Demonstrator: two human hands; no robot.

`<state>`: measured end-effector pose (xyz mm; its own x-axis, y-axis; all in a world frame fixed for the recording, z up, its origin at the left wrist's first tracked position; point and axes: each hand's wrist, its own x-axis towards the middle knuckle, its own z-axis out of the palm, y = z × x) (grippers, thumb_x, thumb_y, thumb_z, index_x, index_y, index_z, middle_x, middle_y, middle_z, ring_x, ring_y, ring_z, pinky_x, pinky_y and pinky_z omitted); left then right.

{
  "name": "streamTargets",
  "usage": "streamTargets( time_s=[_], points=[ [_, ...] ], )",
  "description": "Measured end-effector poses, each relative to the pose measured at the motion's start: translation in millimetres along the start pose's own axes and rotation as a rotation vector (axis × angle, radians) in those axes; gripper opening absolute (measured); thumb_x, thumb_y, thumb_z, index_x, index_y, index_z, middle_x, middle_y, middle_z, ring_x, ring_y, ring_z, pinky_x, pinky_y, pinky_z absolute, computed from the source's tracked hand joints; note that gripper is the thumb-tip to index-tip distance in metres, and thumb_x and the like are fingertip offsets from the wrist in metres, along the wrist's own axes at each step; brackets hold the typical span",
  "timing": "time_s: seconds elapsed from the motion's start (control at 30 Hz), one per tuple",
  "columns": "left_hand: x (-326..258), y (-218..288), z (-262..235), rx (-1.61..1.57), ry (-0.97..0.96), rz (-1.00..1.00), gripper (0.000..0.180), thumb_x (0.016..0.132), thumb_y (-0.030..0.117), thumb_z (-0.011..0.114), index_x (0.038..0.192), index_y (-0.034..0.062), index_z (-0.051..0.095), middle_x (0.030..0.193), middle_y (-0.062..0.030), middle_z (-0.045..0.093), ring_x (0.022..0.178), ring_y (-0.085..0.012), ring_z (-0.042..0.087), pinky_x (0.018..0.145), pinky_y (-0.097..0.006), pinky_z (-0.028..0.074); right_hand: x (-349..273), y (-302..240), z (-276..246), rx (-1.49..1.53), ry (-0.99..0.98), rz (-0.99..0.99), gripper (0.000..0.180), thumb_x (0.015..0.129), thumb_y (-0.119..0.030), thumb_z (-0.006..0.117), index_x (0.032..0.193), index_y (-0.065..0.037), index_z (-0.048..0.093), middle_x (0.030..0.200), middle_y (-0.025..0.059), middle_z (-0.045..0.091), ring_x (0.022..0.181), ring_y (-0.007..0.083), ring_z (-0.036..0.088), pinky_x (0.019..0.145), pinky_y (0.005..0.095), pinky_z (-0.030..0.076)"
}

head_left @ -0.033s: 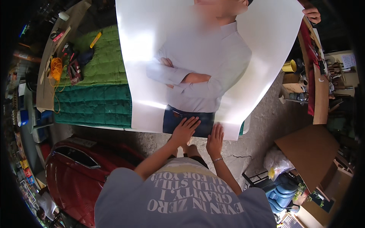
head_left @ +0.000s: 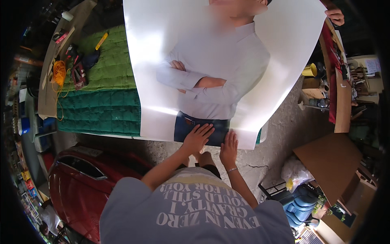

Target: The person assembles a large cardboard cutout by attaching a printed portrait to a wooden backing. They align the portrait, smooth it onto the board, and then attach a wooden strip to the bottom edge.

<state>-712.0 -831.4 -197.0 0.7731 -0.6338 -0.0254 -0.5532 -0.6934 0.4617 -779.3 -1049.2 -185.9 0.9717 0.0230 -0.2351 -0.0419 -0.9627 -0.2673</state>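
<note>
A large glossy printed poster (head_left: 211,97) shows a figure with folded arms in a pale shirt and dark trousers. It covers much of a table, and its right side lifts in a curve. Near its front edge, my left hand (head_left: 197,137) lies flat on the dark trouser area, fingers spread. My right hand (head_left: 229,149) rests on the same edge a little to the right, with fingers stretched out. At the far right, another person's hand (head_left: 335,16) grips the poster's raised corner. What lies under the sheet is mostly hidden.
Green quilted padding (head_left: 97,116) covers the table's left side, with a yellow cutter (head_left: 102,41) and tangled orange cord (head_left: 59,73) there. A red car (head_left: 81,187) stands close at left. At right are a brown board (head_left: 329,166), a plastic bag (head_left: 296,175) and a cluttered bench (head_left: 342,110).
</note>
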Motion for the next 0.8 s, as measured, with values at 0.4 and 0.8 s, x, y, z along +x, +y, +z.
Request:
streamTargets(
  time_s=[0.4, 0.8],
  points=[
    [5.9, -12.6, -3.6, -0.004, -0.006, -0.009, 0.069, 0.100, 0.032, 0.051, 0.160, 0.0035, 0.033, 0.168, -0.0115, 0.031, 0.156, -0.0257, 0.025, 0.126, -0.045, 0.018, 55.5, -37.6, 13.9, 0.059, -0.004, -0.144, 0.067, 0.103, -0.020, 0.052, 0.163, -0.004, 0.026, 0.170, 0.0188, 0.023, 0.158, 0.0362, 0.018, 0.127, 0.0504, 0.018],
    [32.3, -22.7, -9.6, -0.066, -0.006, -0.200, 0.066, 0.100, 0.030, 0.052, 0.161, 0.0081, 0.035, 0.167, -0.0086, 0.033, 0.156, -0.0238, 0.026, 0.126, -0.046, 0.017, 95.1, -42.8, 9.4, 0.028, -0.038, -0.186, 0.069, 0.100, -0.023, 0.055, 0.162, -0.005, 0.029, 0.170, 0.0156, 0.024, 0.158, 0.0347, 0.020, 0.127, 0.0508, 0.017]
  ],
)
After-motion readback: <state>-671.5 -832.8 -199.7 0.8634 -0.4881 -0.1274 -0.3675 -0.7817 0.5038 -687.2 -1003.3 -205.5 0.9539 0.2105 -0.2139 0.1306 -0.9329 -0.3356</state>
